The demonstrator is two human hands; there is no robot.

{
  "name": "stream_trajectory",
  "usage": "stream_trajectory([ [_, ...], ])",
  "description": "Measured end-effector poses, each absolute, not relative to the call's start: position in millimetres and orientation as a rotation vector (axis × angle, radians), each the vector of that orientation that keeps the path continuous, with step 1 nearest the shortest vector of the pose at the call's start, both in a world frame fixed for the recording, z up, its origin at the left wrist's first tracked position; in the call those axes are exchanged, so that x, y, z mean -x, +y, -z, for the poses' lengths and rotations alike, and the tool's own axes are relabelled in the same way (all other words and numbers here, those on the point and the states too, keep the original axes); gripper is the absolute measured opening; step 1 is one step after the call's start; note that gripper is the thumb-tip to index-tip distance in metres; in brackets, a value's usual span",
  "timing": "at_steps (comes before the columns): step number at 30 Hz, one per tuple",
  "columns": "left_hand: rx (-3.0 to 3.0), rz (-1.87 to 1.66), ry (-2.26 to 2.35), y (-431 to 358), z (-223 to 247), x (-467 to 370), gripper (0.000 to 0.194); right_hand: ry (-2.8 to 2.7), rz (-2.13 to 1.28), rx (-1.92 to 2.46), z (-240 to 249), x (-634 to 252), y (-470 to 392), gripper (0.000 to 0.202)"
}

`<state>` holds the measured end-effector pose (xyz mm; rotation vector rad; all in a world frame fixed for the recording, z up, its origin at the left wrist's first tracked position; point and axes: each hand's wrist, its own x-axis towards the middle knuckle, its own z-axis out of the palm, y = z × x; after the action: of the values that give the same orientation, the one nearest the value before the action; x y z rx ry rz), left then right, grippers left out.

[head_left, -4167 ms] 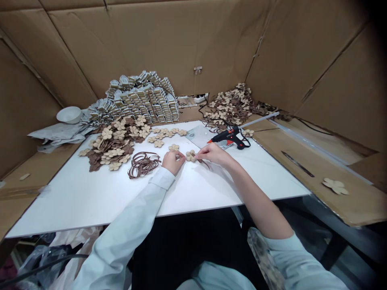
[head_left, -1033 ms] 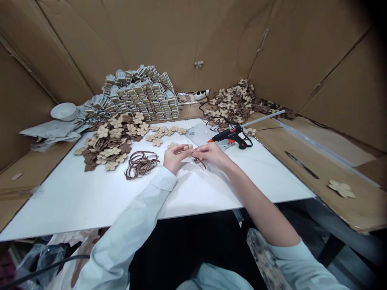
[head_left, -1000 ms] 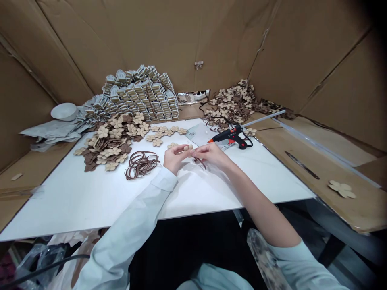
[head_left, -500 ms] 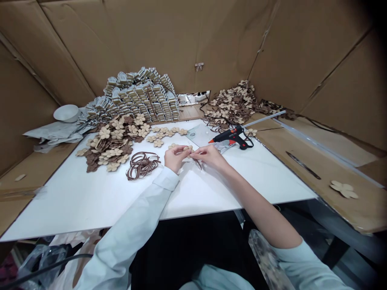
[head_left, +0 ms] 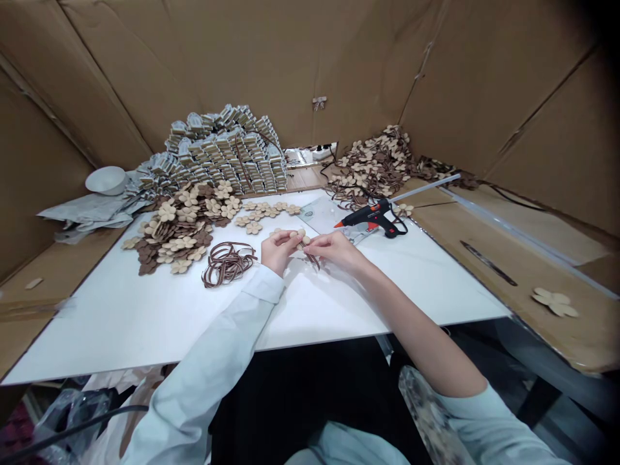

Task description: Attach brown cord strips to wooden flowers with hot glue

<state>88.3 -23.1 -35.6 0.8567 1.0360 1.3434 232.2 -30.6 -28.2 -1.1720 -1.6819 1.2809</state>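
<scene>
Between my two hands, above the middle of the white board, is a small beige flower with a brown cord hanging below it. My left hand pinches the flower from the left, fingers closed. From the right, my right hand has thumb and forefinger pressed together at the flower and the top of the cord; the fingertips partly hide both. Left of my hands lies a loose coil of brown cord. Several beige flowers lie just beyond them. A black glue gun with an orange tip rests to the right.
A heap of beige and brown flowers covers the board's left rear. Stacked small bundles rise behind it, beside a white bowl. More flowers with cords pile up at the back right. Cardboard walls enclose the white board.
My hands have shifted slightly, and more of the beige flower shows between my fingertips. The cord hangs a little further left. The view has moved slightly.
</scene>
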Motion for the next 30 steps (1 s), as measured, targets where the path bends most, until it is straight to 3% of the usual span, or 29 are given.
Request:
stream_trajectory([
  [14,-0.857,-1.34,1.049,-23.6,33.5,-87.7,0.032,-1.778,-1.251,1.103,27.9,-234.3,-31.7,0.035],
  [30,-0.905,-1.389,1.04,-20.9,39.4,-86.7,0.034,-1.761,-0.978,1.285,35.2,-235.7,-23.4,0.037],
])
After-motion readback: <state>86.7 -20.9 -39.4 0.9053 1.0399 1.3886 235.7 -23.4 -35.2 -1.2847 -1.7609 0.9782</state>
